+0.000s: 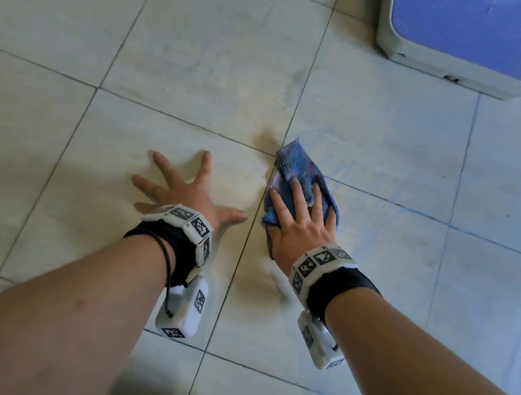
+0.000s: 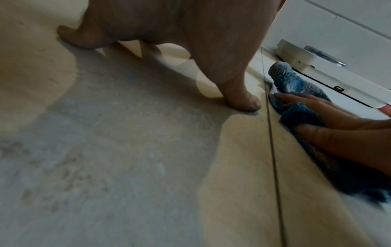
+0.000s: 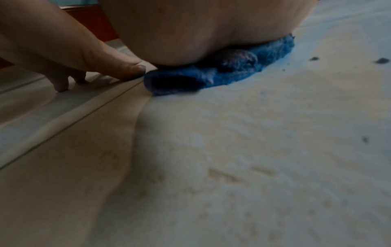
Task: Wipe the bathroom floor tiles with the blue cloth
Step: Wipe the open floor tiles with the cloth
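The right hand (image 1: 302,225) lay flat, fingers straight, pressing the crumpled blue terry cloth (image 1: 298,169) at the grout crossing, at three o'clock from the splayed, empty left hand (image 1: 184,191); even, overlapping passes toward twelve o'clock would likely clean best.

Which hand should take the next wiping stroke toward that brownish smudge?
Right. The right hand already presses flat on the blue cloth, just beside the brownish smudge. The left hand is splayed on bare tile, apparently bracing.
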{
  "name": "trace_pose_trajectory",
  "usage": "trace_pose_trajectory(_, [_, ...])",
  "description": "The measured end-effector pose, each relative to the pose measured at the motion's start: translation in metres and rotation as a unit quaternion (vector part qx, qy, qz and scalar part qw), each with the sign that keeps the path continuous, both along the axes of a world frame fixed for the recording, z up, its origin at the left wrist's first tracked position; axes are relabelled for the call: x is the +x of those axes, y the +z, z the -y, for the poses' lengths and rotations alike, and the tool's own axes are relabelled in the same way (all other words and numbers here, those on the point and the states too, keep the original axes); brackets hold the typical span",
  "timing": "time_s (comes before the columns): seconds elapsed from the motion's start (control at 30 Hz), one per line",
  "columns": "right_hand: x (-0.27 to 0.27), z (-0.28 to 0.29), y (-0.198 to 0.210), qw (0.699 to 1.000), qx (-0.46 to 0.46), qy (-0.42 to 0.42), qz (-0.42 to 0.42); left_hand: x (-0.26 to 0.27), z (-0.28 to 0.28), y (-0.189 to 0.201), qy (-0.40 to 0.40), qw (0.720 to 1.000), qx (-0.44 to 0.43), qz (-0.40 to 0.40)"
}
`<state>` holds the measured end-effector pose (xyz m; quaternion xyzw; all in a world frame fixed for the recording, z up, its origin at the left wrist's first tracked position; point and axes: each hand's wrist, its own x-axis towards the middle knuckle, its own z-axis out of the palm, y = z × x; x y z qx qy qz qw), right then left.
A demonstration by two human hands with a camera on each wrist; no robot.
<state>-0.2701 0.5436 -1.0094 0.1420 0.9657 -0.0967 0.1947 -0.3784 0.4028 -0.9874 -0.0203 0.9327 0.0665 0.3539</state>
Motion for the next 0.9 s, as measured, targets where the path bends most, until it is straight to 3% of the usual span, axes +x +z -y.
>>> trace_pose_trajectory(0.37, [-0.008, 0.006, 0.007, 0.999, -0.019, -0.021, 0.036, -0.052, -0.006, 0.004, -0.106, 0.994, -0.001, 0.029])
trace_pose_trajectory(0.63, [-0.076, 0.001, 0.005, 0.998, -0.042, -0.040, 0.020, -0.053, -0.004, -0.001, -0.112, 0.993, -0.010, 0.030])
trace_pose_trajectory(0.8, [-0.065, 0.013, 0.012, 0.993, -0.060, -0.098, 0.039, -0.052, -0.004, 0.000, -0.118, 0.993, -0.006, 0.025])
trace_pose_trajectory(0.9, [-0.048, 0.038, 0.017, 0.990, -0.079, -0.082, 0.078, -0.050, -0.004, 0.001, -0.122, 0.992, -0.008, 0.015])
